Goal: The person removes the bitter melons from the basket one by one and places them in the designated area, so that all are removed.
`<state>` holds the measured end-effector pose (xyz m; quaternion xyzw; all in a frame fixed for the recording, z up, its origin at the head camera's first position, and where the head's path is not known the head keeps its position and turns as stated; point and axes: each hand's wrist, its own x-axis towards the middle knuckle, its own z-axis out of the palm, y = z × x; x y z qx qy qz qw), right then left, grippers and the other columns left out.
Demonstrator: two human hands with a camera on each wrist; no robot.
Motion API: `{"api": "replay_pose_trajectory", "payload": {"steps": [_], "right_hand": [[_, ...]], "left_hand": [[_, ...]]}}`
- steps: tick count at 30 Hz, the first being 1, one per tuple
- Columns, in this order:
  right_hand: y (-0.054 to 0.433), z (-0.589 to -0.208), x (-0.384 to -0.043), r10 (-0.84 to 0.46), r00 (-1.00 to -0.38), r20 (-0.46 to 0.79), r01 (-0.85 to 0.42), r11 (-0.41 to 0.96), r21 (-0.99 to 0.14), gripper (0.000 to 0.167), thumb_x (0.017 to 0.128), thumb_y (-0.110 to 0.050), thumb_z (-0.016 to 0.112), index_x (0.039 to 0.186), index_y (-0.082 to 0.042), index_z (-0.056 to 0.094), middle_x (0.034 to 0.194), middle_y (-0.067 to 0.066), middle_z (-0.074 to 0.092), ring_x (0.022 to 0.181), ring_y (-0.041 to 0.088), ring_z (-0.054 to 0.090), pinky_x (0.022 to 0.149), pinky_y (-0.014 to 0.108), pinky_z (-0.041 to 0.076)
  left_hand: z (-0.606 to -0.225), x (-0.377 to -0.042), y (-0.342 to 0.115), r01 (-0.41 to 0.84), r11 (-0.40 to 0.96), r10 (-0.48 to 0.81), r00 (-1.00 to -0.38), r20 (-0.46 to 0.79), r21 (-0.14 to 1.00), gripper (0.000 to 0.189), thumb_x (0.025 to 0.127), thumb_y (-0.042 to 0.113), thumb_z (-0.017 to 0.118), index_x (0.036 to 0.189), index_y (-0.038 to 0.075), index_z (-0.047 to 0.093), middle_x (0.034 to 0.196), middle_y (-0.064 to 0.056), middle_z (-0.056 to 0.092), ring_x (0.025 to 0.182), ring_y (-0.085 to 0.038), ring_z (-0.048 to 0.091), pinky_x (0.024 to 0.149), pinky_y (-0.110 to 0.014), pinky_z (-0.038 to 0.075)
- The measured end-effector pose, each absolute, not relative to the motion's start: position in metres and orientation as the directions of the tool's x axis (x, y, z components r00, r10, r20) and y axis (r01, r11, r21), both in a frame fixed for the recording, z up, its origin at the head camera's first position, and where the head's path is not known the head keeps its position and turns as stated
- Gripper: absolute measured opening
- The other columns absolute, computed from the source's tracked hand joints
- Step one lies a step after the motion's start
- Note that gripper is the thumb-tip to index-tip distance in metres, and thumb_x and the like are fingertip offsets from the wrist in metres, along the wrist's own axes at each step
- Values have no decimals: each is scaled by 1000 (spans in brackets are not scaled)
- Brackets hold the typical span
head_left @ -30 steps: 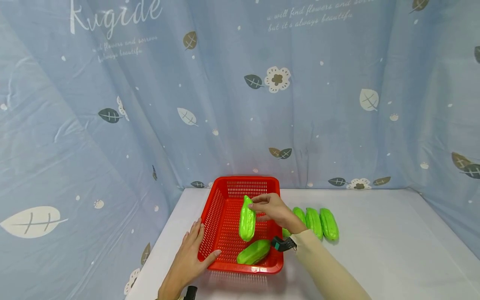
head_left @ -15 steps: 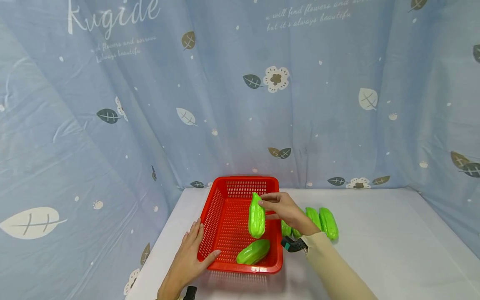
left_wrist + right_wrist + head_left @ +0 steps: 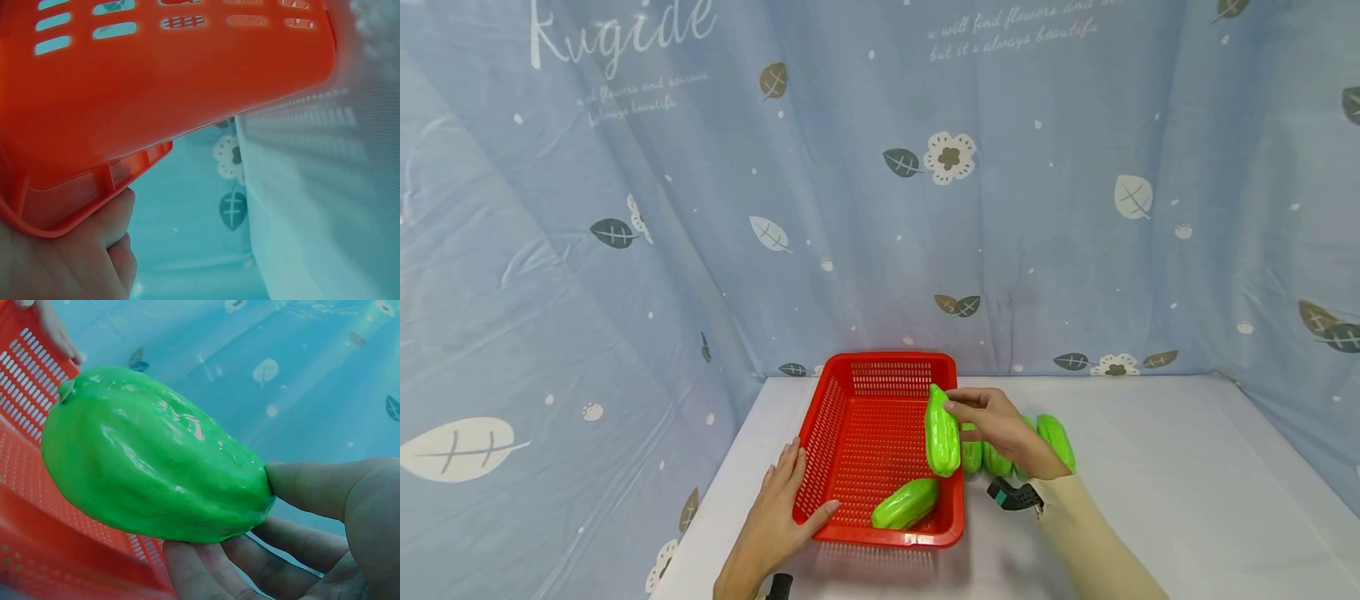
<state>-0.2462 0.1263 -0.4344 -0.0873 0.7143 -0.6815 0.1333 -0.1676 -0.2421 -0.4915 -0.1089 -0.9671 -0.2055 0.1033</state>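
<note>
My right hand (image 3: 992, 421) pinches a glossy green papaya (image 3: 942, 433) by its narrow end, thumb on one side and fingers on the other. It hangs upright over the right rim of the red plastic basket (image 3: 842, 467); the right wrist view shows the ribbed papaya (image 3: 156, 462) large, its broad end away from the palm. A second green papaya (image 3: 906, 504) lies in the basket's front right corner. My left hand (image 3: 775, 508) rests on the basket's front left corner, fingers straight along the left rim and thumb spread over the front rim.
Several more green papayas (image 3: 1056, 442) lie in a row on the white table (image 3: 1165, 475), right of the basket and partly hidden by my right hand. A blue patterned curtain (image 3: 1037, 250) hangs behind and at the sides.
My right hand has carried the papaya rightward, from above the basket's middle to its right rim. The left hand and the papaya in the basket stay put.
</note>
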Motion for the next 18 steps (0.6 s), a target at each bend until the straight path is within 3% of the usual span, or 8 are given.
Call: {"api": "replay_pose_trajectory", "payload": {"steps": [6,18], "right_hand": [[139,-436,-243,-267,-960,-79,60,79,-995,56,105,-27,61,151,4,49,152,24,53,122,17,66,96,41,61],[165,-437,-239,-170,-982,-82,63,110,-992,56,105,-28,60,148,7,50,145,22,59,109,9,67,96,42,61]], "left_hand": [[-492,-168,-242,266,892,176,-949,262,366,96,90,58,68,157,-3,38,171,-17,28,158,-40,27,122,-69,27],[-493,-168,-243,259,894,169,-950,261,366,97,89,58,69,157,-3,38,171,-16,27,158,-40,28,123,-67,28]]}}
